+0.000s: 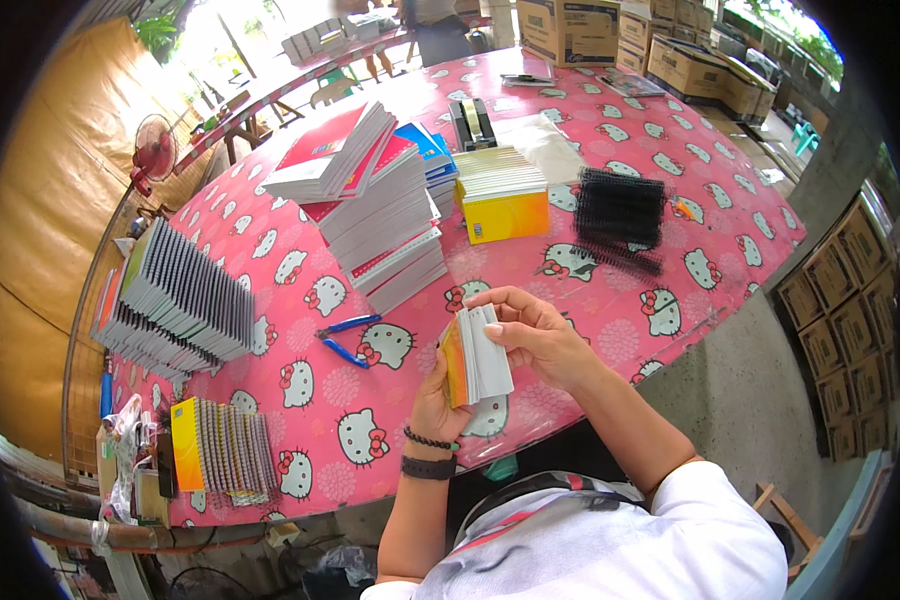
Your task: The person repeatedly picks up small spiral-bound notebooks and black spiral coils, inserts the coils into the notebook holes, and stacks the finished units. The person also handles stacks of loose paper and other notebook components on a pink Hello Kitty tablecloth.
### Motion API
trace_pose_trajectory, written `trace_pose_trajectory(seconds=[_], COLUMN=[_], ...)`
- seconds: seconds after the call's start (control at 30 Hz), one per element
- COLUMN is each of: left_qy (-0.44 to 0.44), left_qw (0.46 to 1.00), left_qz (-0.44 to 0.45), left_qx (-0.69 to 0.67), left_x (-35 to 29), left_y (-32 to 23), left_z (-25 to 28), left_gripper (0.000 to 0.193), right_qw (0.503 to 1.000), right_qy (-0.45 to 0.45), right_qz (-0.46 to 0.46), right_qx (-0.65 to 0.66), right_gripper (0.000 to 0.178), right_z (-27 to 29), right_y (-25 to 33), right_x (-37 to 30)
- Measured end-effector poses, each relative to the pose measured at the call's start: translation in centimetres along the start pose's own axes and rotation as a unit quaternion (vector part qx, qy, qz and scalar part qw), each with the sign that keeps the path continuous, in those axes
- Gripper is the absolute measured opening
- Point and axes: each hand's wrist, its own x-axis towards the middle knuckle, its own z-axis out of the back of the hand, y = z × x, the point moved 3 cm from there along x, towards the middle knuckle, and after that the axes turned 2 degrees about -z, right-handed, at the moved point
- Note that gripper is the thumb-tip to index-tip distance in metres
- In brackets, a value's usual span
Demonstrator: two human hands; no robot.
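A small notebook (485,360) with white pages and a yellow-orange cover is held upright near the table's front edge. My left hand (436,398) grips it from below and on its cover side. Closed on its upper right part is my right hand (538,335), with the thumb on the pages. Blue-handled cutting pliers (346,338) lie left of my hands. Beyond them stands a row of yellow notebooks (507,215). Black coil bindings (620,212) are heaped to its right, some loose ones in front.
Tall piles of red-covered notebooks (380,215) lean left of centre, with blue notebooks (428,155) behind. Spiral-bound stacks (185,300) and bound yellow notebooks (220,447) line the left side. A tape dispenser (472,125) sits farther back on the pink tablecloth (340,430). Cardboard boxes (567,32) stand beyond.
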Motion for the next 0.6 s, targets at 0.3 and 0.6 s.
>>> trace_pose_trajectory(seconds=[0.3, 0.6], left_qy=[-0.032, -0.015], left_qw=[0.994, 0.999], left_qz=[-0.015, -0.024], left_qx=[-0.108, 0.026], left_x=[0.1, 0.2], left_y=[0.7, 0.6], left_z=[0.9, -1.3], left_gripper=[0.044, 0.049], right_qw=[0.968, 0.954], right_qy=[-0.084, -0.079], right_qz=[0.160, 0.135], right_qx=[-0.175, -0.257], right_gripper=[0.027, 0.018], right_z=[1.0, 1.0], right_y=[-0.7, 0.8], right_x=[-0.2, -0.7])
